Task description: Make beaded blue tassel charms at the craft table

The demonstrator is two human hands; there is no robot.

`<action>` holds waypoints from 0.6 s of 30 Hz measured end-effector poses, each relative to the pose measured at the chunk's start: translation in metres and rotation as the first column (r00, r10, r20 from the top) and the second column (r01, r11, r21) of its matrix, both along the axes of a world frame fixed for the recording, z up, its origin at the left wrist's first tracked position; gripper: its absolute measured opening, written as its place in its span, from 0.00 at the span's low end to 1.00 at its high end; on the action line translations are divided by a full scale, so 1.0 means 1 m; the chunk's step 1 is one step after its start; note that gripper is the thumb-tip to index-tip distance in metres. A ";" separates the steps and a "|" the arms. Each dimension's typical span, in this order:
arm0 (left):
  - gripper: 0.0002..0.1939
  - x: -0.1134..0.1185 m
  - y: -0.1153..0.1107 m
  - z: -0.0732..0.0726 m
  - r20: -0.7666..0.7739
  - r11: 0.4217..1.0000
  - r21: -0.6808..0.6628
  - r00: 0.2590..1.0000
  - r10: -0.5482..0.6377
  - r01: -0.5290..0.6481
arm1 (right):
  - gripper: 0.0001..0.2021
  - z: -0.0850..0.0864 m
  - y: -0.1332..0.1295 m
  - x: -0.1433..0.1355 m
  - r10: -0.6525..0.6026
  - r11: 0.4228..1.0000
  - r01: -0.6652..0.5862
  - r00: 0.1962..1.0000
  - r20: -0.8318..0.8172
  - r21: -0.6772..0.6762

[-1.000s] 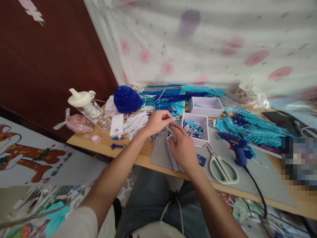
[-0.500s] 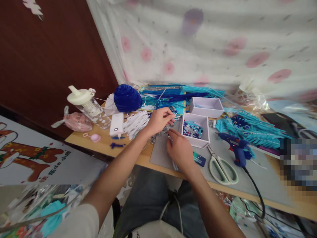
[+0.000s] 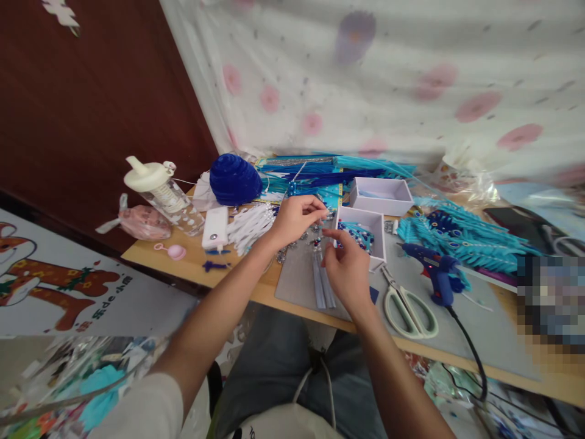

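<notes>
Clock positions from left hand. Grey mat on wooden table; floral curtain at 1, brown door at 10. Tassels on mat at 5. Left thumb and forefinger meet, contents indiscernible; right hand thumb and forefinger spread. Panel at 8 reads "de".

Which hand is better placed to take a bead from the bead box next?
Probably the right hand: beside the bead box, thumb and index apart; the left hand sits farther away.

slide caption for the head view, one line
Left hand and right hand close together near grey tassels and a box of beads.
</notes>
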State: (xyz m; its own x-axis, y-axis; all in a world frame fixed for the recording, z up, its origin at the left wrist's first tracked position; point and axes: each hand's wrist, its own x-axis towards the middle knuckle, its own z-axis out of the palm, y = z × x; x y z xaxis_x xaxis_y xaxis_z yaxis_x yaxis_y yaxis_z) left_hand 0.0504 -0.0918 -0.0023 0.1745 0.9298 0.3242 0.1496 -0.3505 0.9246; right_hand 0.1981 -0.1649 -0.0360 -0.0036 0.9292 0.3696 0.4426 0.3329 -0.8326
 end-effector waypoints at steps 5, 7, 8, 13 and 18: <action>0.06 0.001 -0.005 0.003 -0.007 0.998 0.070 1.000 0.000 0.000 | 0.15 0.014 0.011 0.001 0.007 0.999 -0.009 0.999 -0.049 -0.046; 0.06 0.001 -0.007 0.003 -0.029 0.995 0.102 1.000 0.003 0.000 | 0.12 0.021 0.018 0.001 0.029 0.998 -0.026 0.998 0.056 -0.061; 0.06 0.002 -0.007 0.002 -0.036 0.994 0.110 0.999 0.002 0.002 | 0.11 0.025 0.022 0.001 0.044 0.996 -0.036 0.994 0.097 -0.078; 0.08 0.002 -0.005 -0.002 -0.041 0.993 0.114 0.999 0.016 -0.011 | 0.09 0.036 0.033 0.000 0.081 0.989 -0.056 0.980 0.183 -0.140; 0.15 -0.005 -0.010 -0.021 0.033 0.994 0.062 0.996 0.088 -0.090 | 0.09 0.035 0.040 0.004 0.074 0.986 -0.055 0.990 0.119 -0.158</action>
State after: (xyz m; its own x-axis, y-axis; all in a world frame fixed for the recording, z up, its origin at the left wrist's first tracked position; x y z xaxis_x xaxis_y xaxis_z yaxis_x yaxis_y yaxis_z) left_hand 0.0457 -0.1015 -0.0233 0.0812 0.9184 0.3872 0.1553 -0.3954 0.9053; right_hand 0.2019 -0.1245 -0.0010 -0.1025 0.9712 0.2149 0.5277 0.2363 -0.8159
